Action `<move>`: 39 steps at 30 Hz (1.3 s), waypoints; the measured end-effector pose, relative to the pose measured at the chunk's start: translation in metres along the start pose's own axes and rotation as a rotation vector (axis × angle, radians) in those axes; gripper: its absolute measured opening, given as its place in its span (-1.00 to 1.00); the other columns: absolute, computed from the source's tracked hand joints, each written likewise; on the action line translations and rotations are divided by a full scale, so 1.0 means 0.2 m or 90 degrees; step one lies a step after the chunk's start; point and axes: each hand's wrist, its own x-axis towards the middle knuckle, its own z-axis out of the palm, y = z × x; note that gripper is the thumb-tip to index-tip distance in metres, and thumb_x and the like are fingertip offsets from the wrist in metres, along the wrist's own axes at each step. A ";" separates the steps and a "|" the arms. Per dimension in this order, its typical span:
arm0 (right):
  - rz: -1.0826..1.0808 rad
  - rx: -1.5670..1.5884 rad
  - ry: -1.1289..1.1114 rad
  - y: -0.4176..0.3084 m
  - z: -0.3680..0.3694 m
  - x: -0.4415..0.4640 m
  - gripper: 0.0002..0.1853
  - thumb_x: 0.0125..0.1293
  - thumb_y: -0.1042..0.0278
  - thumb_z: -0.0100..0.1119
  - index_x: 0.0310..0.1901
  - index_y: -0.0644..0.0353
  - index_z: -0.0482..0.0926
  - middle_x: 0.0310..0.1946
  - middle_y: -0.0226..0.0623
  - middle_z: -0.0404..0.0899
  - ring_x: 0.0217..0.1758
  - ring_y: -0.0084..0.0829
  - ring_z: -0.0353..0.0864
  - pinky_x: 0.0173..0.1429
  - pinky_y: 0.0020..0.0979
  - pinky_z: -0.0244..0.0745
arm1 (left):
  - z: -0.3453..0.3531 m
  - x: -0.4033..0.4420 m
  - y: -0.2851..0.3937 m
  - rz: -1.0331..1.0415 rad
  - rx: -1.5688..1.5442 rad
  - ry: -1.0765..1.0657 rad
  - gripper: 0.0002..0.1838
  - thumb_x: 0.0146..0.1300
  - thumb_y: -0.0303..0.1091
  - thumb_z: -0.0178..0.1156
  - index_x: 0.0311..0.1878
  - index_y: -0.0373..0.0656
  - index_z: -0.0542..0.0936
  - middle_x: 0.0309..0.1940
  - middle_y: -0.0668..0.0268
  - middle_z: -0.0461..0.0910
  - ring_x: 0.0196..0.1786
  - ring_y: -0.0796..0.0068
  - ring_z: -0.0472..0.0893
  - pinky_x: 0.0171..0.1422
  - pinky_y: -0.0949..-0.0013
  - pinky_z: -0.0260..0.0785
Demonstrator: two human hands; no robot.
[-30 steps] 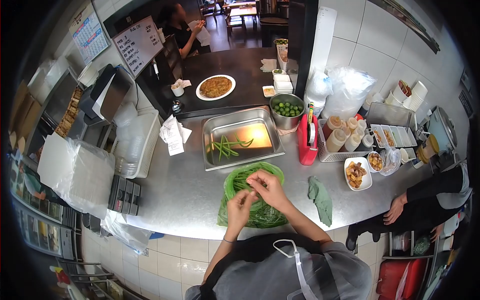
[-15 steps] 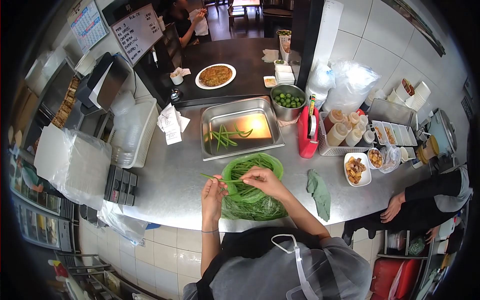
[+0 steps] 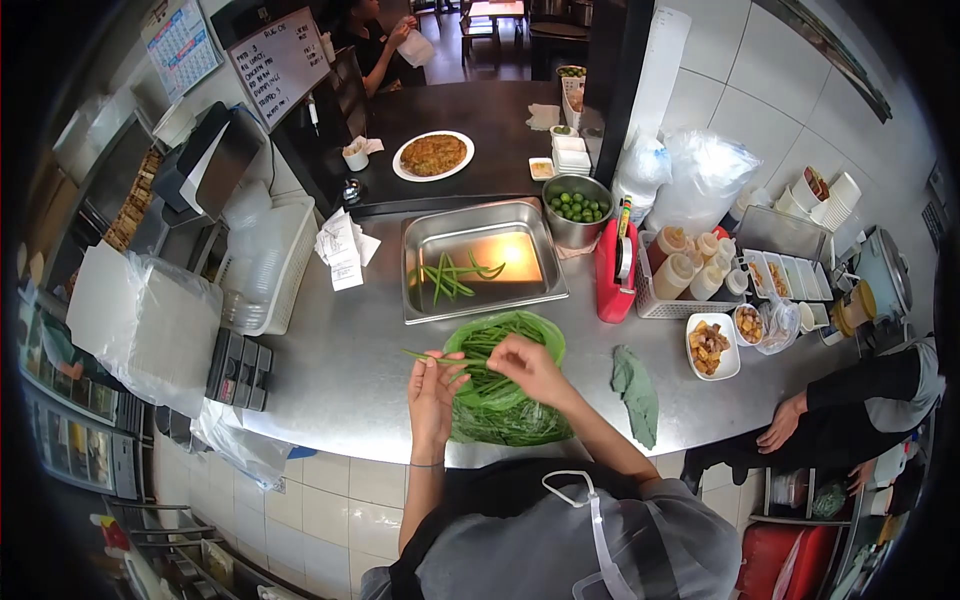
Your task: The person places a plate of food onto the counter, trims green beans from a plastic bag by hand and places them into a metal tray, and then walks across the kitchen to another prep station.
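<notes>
Between the thumb and fingers of my left hand [image 3: 434, 392] is a long green bean [image 3: 440, 358], held roughly level. My right hand [image 3: 532, 370] is closed in a pinch close to the bean's right end; whatever lies between its fingertips is too small to make out. Under both hands sits a green plastic bag [image 3: 508, 420], its top open and full of green beans [image 3: 515, 328]. Just beyond it is a steel tray [image 3: 485, 314] with several bean pieces [image 3: 450, 275] lying in its left half.
A pot of green limes [image 3: 578, 208] and a red tape dispenser [image 3: 614, 275] stand right of the tray. A green cloth [image 3: 634, 395] lies nearby, with a bowl of food [image 3: 712, 347] farther right. A co-worker's hand [image 3: 782, 424] is at the right edge. Receipts [image 3: 345, 250] lie left.
My right hand has drawn slightly right, away from the bean's end. My left hand still holds the bean in nearly the same place. The person across the counter has moved the white cloth.
</notes>
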 end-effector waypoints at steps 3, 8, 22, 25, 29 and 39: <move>-0.127 -0.186 -0.053 -0.08 0.04 -0.04 -0.84 0.19 0.37 0.24 -0.41 0.27 0.50 -0.47 -0.29 0.39 -0.36 -0.33 0.44 -0.26 -0.37 0.36 | 0.00 0.00 0.01 0.033 0.015 0.024 -0.80 0.48 -0.28 -0.13 -0.06 -0.16 0.42 -0.19 0.18 0.60 -0.13 0.46 0.59 -0.05 0.41 0.44; -0.170 -0.510 -0.042 0.00 0.09 -0.05 -0.85 0.11 0.38 0.25 -0.44 0.24 0.51 -0.37 -0.24 0.45 -0.16 -0.22 0.47 -0.11 -0.23 0.41 | 0.07 -0.02 0.03 0.151 0.247 -0.016 -0.81 0.48 -0.29 -0.12 -0.07 -0.16 0.43 -0.29 0.26 0.59 -0.20 0.53 0.59 -0.10 0.48 0.39; -0.018 -0.698 -0.054 0.09 0.03 -0.05 -0.86 0.03 0.39 0.27 -0.35 0.17 0.55 -0.35 -0.27 0.62 -0.17 -0.21 0.59 -0.11 -0.17 0.40 | 0.03 -0.02 -0.10 0.103 0.634 -0.037 -0.70 0.17 -0.57 0.19 -0.02 -0.12 0.64 -0.30 0.31 0.58 -0.40 0.77 0.36 -0.47 0.55 0.18; -0.036 -0.636 -0.087 0.04 0.02 -0.04 -0.88 0.05 0.43 0.24 -0.34 0.16 0.53 -0.37 -0.25 0.64 -0.23 -0.21 0.61 -0.12 -0.19 0.38 | 0.03 0.00 -0.14 0.188 0.652 -0.063 -0.69 0.13 -0.59 0.22 -0.02 -0.16 0.64 -0.37 0.31 0.50 -0.48 0.66 0.36 -0.45 0.52 0.19; -0.036 -0.417 -0.011 -0.07 -0.01 -0.05 -0.86 0.10 0.42 0.23 -0.27 0.17 0.57 -0.36 -0.20 0.64 -0.28 -0.16 0.62 -0.17 -0.19 0.44 | 0.00 0.01 -0.18 0.204 0.671 -0.092 -0.70 0.08 -0.57 0.28 -0.06 -0.19 0.65 -0.41 0.32 0.42 -0.49 0.56 0.37 -0.44 0.49 0.21; -0.023 -0.547 0.004 -0.21 -0.14 -0.12 -0.86 0.15 0.31 0.25 -0.36 0.21 0.60 -0.41 -0.19 0.62 -0.32 -0.09 0.60 -0.26 -0.17 0.47 | 0.05 -0.01 -0.13 0.272 0.718 -0.087 -0.80 0.06 -0.56 0.31 -0.19 -0.24 0.65 -0.41 0.29 0.41 -0.43 0.49 0.43 -0.43 0.46 0.28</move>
